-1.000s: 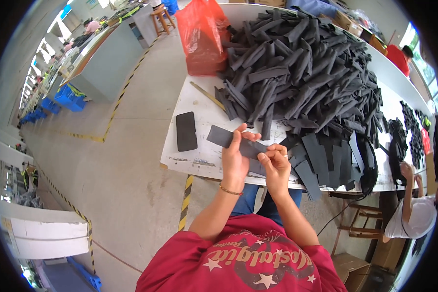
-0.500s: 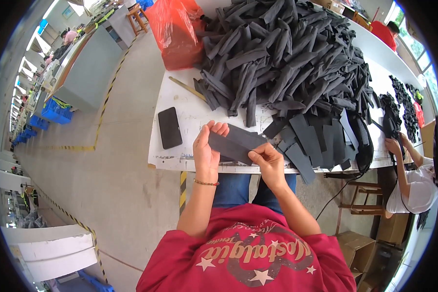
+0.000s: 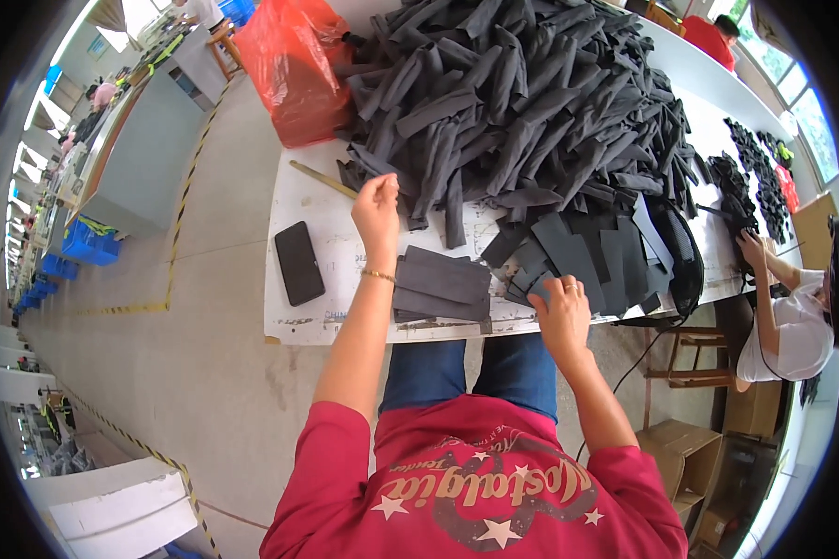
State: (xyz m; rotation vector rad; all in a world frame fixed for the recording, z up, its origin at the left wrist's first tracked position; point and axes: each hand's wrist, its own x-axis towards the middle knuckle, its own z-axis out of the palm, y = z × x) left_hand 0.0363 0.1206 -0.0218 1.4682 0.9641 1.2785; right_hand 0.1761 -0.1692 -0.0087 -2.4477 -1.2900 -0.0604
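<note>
My left hand is raised at the lower left edge of a big heap of dark grey folded fabric strips. Its fingers are curled closed; whether anything is inside them is hidden. Over a spread of flat dark fabric pieces, my right hand rests its fingertips on their near left edge, thumb and fingers apart. Between my two arms, several flat dark rectangular pieces lie overlapping near the table's front edge.
A black phone lies left on the white table, and a thin yellowish stick lies behind it. A red plastic bag stands at the back left. At the right are a black mesh object and a co-worker.
My hands have parted and no longer hold a dark strip between them. The left moved up to the heap, the right moved to the flat pieces. The view has shifted slightly.
</note>
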